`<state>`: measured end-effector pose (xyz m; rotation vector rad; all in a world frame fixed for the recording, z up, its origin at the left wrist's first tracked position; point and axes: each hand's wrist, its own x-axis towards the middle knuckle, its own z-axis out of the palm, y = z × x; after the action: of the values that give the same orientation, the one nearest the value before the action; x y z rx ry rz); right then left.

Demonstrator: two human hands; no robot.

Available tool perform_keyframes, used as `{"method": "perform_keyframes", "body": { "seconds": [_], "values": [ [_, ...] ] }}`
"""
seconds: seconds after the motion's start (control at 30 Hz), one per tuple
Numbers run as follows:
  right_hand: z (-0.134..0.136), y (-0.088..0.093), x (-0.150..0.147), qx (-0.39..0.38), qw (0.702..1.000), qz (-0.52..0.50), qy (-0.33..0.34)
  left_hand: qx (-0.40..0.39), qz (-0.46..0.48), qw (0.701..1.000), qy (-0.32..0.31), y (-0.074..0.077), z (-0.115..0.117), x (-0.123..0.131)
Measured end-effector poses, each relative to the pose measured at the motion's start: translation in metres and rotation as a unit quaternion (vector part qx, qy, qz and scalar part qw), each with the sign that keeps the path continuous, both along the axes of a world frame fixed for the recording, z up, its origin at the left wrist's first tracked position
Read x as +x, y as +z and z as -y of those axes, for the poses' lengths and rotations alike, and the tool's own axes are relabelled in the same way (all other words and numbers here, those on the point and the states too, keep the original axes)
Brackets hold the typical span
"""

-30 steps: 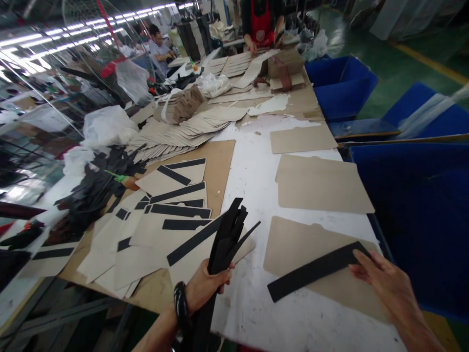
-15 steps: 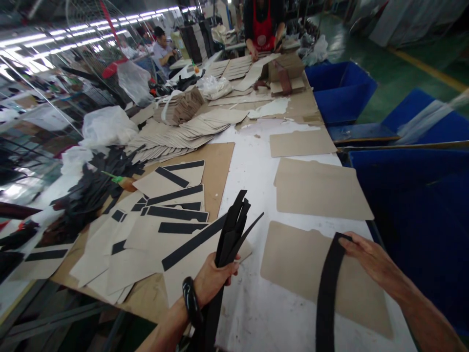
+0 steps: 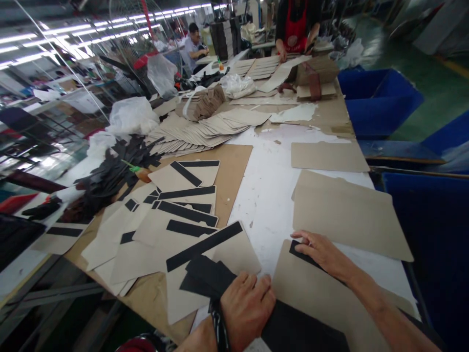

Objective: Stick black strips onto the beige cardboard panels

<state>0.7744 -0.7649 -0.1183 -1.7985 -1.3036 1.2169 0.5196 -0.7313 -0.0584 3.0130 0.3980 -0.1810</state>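
My left hand point(image 3: 247, 305), with a shiny black bangle point(image 3: 219, 325) on its wrist, is closed around a bundle of black strips point(image 3: 208, 274). The strips' ends stick out to the left, and wide dark material shows below the hand. My right hand point(image 3: 318, 252) holds the end of one black strip point(image 3: 308, 256) at the upper edge of a beige board point(image 3: 293, 276); the forearm hides much of the strip. To the left, several beige boards point(image 3: 227, 254) bearing black strips lie overlapped on a brown sheet point(image 3: 240, 166).
Plain beige boards point(image 3: 342, 212) lie farther up the white tabletop point(image 3: 262, 181). Loose black strips point(image 3: 110, 171) are piled at left, near an orange-brown bottle with a green tip point(image 3: 141, 172). Blue bins point(image 3: 428, 220) line the right side. A person in a red apron point(image 3: 296, 29) works at the far end.
My right hand has moved left and laid the hanging strip along the near board's upper edge. My left hand has turned palm down and lowered with its bundle. The view has shifted left.
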Motion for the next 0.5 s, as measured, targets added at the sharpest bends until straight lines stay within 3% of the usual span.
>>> {"method": "perform_keyframes", "body": {
  "seconds": [0.2,0.5],
  "values": [
    [-0.008,-0.016,-0.014,0.039,0.996,0.077,0.008,0.014,-0.017,1.0,-0.017,-0.038,-0.011,0.036],
    [-0.013,-0.049,-0.019,0.028,0.992,0.124,-0.01,0.001,-0.04,0.999,-0.017,-0.059,-0.02,0.056]
  ]
}}
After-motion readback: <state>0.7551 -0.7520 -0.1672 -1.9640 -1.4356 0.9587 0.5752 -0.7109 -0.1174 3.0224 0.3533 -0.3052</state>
